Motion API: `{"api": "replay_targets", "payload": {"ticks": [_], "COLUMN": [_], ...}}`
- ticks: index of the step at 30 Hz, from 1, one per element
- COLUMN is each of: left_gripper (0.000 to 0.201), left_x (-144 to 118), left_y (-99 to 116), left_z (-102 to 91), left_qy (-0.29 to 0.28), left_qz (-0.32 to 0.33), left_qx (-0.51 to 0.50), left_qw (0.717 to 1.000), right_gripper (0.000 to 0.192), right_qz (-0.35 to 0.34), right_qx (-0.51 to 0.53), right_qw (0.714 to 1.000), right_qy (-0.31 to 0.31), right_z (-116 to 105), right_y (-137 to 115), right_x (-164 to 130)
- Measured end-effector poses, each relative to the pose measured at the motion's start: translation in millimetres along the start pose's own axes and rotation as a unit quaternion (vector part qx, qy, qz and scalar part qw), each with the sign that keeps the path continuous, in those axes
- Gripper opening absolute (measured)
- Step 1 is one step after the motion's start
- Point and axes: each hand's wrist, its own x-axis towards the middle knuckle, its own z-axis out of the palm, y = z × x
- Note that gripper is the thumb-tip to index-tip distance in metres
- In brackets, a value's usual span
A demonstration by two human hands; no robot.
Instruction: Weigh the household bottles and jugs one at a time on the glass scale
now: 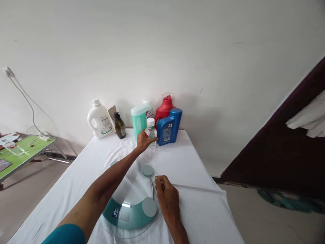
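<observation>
Clear white-capped plastic bottle: gripped in our left hand.
Our right hand, fingers curled, beside the round glass scale; white tablecloth extends rightward to its edge.

Scale: glossy glass. Tablecloth: matt fabric. Bottle: smooth plastic.

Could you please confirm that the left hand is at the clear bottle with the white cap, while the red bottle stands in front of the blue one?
Not quite: the head view shows the red bottle behind the blue bottle, which partly hides it. The left hand is indeed at the clear bottle with the white cap.
</observation>
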Motion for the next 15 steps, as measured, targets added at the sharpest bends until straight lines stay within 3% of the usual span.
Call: {"api": "replay_targets", "payload": {"ticks": [6, 10, 12, 15], "left_gripper": [0.056, 0.061, 0.056, 0.047], "left_x": [4.8, -3.4, -6.5, -0.5], "left_y": [-9.8, -22.7, -30.2, -42.7], "left_z": [12.8, -0.1, -17.7, -56.2], "left_qy": [-0.04, -0.066, -0.035, 0.112], "left_qz": [-0.012, 0.039, 0.091, 0.127], "left_qx": [0.006, 0.017, 0.003, 0.003], "left_qw": [0.999, 0.997, 0.995, 0.986], "right_gripper": [0.055, 0.057, 0.059, 0.059], "right_qz": [0.046, 0.086, 0.101, 0.116], "right_qx": [-0.013, -0.052, -0.066, -0.081], "right_qw": [0.998, 0.993, 0.991, 0.988], "right_qy": [-0.04, -0.059, -0.065, -0.057], "right_z": [-9.8, -14.9, -15.6, -15.3], "right_y": [0.1, 6.2, 9.1, 10.2], "right_x": [-0.8, 2.2, 3.6, 3.7]}}
